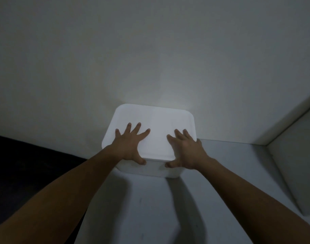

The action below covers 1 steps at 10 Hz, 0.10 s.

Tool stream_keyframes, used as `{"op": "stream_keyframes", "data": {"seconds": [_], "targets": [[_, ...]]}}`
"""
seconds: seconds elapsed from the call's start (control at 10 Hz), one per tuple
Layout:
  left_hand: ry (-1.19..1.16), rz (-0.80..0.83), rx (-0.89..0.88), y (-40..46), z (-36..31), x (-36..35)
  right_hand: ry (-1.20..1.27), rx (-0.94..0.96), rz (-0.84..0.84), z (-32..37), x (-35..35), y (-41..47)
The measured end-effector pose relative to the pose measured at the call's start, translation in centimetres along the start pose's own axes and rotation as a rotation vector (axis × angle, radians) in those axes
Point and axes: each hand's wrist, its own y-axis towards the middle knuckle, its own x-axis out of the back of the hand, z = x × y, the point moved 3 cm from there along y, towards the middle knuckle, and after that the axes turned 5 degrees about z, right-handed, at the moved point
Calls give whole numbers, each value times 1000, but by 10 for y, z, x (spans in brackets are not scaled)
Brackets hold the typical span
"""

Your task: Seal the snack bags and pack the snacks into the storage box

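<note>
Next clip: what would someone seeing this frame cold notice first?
The bright white storage box, lid on, glows at centre against the dim wall. The left hand and right hand lie spread flat on its lid, thumbs hooked over the near edge. No snack bags are visible.

A white storage box [150,170] with its lid [154,124] on sits on a pale bench [221,164] against the wall [150,50]. The left hand [130,144] and right hand [186,149] press flat on the lid, fingers [143,133] spread, thumbs over the near edge.
</note>
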Motion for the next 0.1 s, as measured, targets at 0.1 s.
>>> {"op": "stream_keyframes", "data": {"seconds": [0.1], "targets": [[-27,-106,57,-20,-14,-12,45,-23,-69,1,-11,-28]]}}
